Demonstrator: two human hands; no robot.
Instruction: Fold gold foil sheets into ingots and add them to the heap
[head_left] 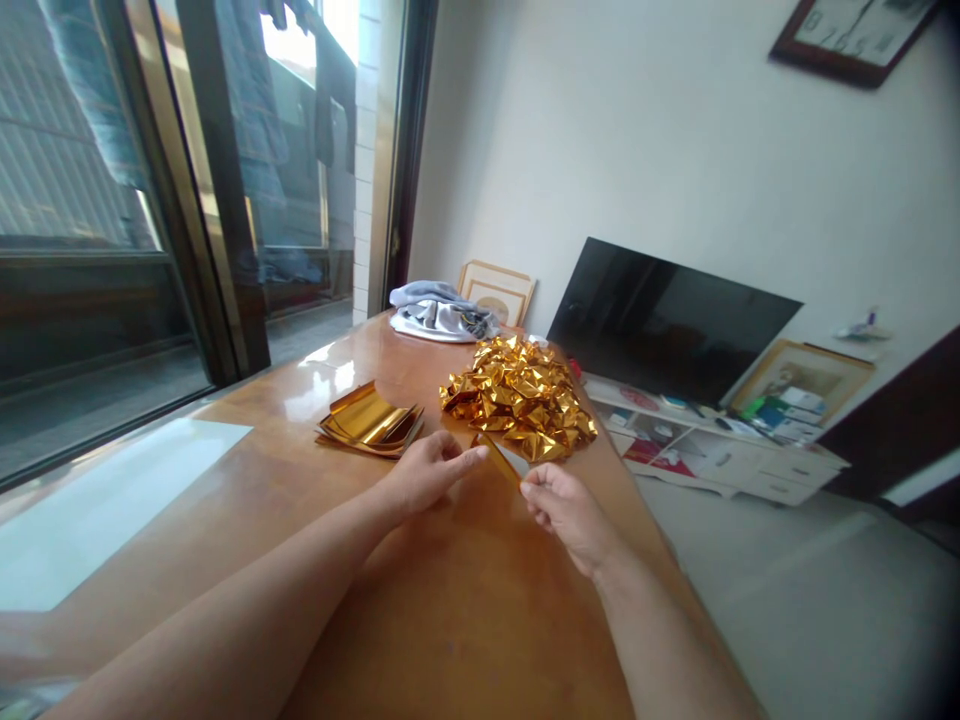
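Observation:
A narrow strip of gold foil paper (501,462), seemingly folded with a pale side showing, is held between my two hands above the wooden table. My right hand (562,508) pinches its near end between thumb and fingers. At the far end, my left hand (435,468) has its thumb against the paper; its other fingers are partly hidden behind. Left of that hand lies a stack of curled gold foil sheets (367,415). Just beyond both hands is a large heap of folded gold foil pieces (521,390).
The glossy wooden table (450,620) has its right edge close to my right forearm. A white sheet (112,505) lies at the left. Folded clothes (442,310) sit at the far end. A television (667,320) stands on a white cabinet (720,460) beyond the table.

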